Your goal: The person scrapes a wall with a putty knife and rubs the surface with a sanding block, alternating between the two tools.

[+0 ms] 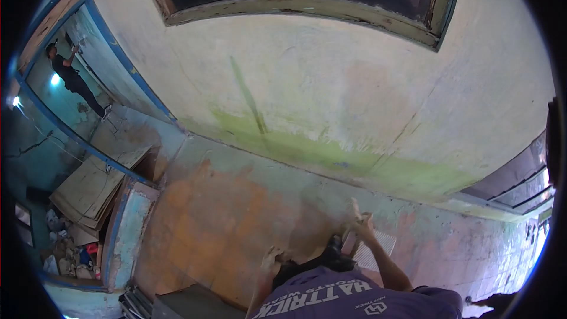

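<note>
in the head view, the right hand (361, 223) is raised near the foot of the green-stained wall (295, 77), one finger extended; whether it grips anything i cannot tell. just beside its forearm, a pale grid-patterned panel (381, 249) lies low by the black shoe (335, 243), partly hidden by the arm. the left hand (273, 256) is by the dark trousers (286, 273), fingers bent, its grip too blurred to tell. a purple printed shirt (354, 295) fills the lower edge. at far left, a person in dark clothes (69, 75) stands beyond a blue frame (68, 133), above stacked boards (97, 192).
</note>
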`<state>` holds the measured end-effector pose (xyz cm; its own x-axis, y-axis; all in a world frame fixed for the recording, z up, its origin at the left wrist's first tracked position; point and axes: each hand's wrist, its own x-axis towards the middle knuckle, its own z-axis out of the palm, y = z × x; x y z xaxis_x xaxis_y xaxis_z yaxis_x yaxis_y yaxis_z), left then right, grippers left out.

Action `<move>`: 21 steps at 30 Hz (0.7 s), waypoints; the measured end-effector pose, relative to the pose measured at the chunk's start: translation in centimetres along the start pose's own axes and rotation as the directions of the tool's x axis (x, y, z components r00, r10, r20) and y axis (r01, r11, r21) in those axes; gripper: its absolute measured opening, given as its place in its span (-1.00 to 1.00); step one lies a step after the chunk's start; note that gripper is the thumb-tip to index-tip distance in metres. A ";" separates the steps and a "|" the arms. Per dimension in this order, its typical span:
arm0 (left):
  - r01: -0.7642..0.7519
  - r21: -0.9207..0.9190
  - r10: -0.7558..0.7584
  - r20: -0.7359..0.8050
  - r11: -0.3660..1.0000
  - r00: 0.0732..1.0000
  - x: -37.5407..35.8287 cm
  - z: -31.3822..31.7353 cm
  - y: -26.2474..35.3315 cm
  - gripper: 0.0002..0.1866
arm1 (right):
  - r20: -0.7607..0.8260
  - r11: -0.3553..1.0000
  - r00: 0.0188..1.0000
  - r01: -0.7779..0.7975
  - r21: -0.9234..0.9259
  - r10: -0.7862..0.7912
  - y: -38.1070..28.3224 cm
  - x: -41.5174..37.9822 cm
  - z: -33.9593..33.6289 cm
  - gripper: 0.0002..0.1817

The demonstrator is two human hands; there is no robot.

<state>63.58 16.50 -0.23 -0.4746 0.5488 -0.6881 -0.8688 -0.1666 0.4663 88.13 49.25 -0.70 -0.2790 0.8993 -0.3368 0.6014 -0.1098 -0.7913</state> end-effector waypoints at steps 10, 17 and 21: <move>0.023 -0.079 -0.019 0.062 0.997 0.998 -5.4 -8.6 11.7 -0.80 | 0.128 0.979 0.987 -0.120 0.163 0.100 -13.1 -12.6 4.9 -0.43; 0.047 -0.181 -0.017 0.167 0.982 0.986 -1.7 -13.1 14.2 -0.67 | 0.077 0.998 0.996 0.051 -0.027 -0.049 -11.0 -11.9 8.5 -0.37; 0.052 -0.195 -0.040 0.064 0.979 0.997 1.0 -10.1 16.7 -0.64 | 0.157 0.978 0.981 -0.138 0.153 0.114 -15.5 -10.0 10.1 -0.36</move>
<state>47.12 6.02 1.28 -0.4294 0.6060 -0.6696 -0.9031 -0.2944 0.3127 74.01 37.69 9.73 -0.3224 0.8032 -0.5009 0.5124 -0.2968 -0.8058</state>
